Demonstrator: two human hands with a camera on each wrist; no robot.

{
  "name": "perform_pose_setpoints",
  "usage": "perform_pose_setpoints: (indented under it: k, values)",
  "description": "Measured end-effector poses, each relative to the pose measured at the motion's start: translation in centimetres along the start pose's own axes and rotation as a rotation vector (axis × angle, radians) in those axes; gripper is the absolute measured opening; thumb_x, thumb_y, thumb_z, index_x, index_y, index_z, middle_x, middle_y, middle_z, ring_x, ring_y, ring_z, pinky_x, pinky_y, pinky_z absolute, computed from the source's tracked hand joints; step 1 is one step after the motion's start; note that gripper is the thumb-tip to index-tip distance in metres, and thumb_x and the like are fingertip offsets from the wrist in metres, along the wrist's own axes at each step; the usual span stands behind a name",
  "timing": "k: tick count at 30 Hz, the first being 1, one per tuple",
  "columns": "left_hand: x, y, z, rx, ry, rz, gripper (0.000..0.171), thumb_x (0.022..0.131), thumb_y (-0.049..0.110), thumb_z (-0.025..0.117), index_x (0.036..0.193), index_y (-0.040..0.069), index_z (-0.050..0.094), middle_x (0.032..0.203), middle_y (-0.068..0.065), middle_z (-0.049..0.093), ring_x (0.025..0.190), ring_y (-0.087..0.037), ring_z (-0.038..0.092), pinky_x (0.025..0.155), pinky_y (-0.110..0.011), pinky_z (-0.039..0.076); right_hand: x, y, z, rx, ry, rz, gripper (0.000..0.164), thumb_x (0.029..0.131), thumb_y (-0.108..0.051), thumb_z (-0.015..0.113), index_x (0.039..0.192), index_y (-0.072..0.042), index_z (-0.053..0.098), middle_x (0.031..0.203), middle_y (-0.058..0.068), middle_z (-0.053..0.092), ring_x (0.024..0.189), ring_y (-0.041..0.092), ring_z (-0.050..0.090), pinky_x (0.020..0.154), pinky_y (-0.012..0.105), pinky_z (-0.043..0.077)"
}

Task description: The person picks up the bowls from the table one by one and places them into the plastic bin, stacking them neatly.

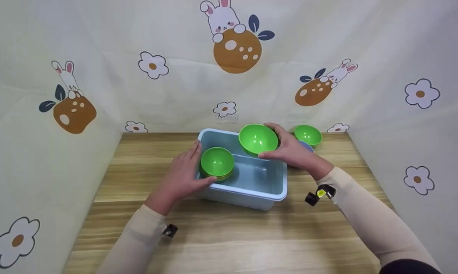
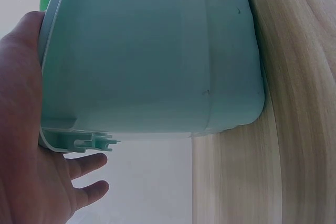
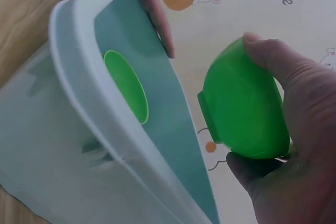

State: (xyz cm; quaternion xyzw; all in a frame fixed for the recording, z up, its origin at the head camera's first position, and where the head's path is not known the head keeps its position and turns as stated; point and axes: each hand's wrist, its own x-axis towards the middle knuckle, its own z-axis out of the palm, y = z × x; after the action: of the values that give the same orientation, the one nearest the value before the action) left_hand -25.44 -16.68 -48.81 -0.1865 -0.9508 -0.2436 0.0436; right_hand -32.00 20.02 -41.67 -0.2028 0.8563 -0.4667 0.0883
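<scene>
My right hand (image 1: 290, 150) holds a green bowl (image 1: 258, 139) by its right side, thumb on the near edge and fingers behind. The bowl is tilted, its hollow facing the head camera, over the back right of a light blue plastic bin (image 1: 248, 192). At the bin's left end, my left hand (image 1: 181, 173) grips the rim, with its thumb over the front corner and fingers along the outside. Inside the bin, on the left, stand stacked green bowls (image 1: 217, 163); the right wrist view shows just one green rim (image 3: 126, 85) there.
Right of the bin, another green bowl (image 1: 308, 136) sits near the back wall. A blue bowl (image 1: 306, 146) beside it is mostly hidden by my right hand. Patterned cloth walls (image 1: 175, 99) enclose the wooden table (image 1: 229, 239) at the back and both sides.
</scene>
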Motion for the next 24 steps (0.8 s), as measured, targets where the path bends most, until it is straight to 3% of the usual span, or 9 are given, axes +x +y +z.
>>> perform_pose_setpoints:
  k: [11, 14, 24]
  values:
    - [0.1, -0.2, 0.3, 0.012, 0.016, 0.007, 0.129, 0.090, 0.088, 0.063, 0.176, 0.002, 0.019, 0.184, -0.016, 0.016, 0.166, -0.041, 0.024, 0.131, -0.067, 0.024, 2.4, -1.3, 1.4, 0.102, -0.097, 0.033, 0.111, 0.080, -0.045, 0.102, 0.167, -0.016, 0.040, 0.156, 0.007, 0.053, 0.142, 0.028, 0.052, 0.123, 0.051, 0.042]
    - [0.1, -0.2, 0.3, 0.013, 0.012, -0.001, 0.131, 0.089, 0.091, 0.060, 0.176, 0.002, 0.020, 0.184, -0.015, 0.015, 0.167, -0.041, 0.024, 0.131, -0.067, 0.023, 3.1, -1.7, 1.8, 0.086, -0.108, 0.031, 0.111, 0.078, -0.044, 0.102, 0.166, -0.016, 0.041, 0.155, 0.007, 0.055, 0.141, 0.027, 0.054, 0.122, 0.050, 0.043]
    - [0.1, -0.1, 0.2, 0.002, 0.010, -0.002, 0.123, 0.093, 0.076, 0.073, 0.176, 0.003, 0.018, 0.185, -0.013, 0.014, 0.166, -0.043, 0.026, 0.131, -0.068, 0.023, 5.4, -1.9, 3.4, -0.013, -0.171, -0.037, 0.110, 0.083, -0.039, 0.100, 0.168, -0.011, 0.036, 0.156, 0.011, 0.054, 0.139, 0.029, 0.056, 0.119, 0.049, 0.048]
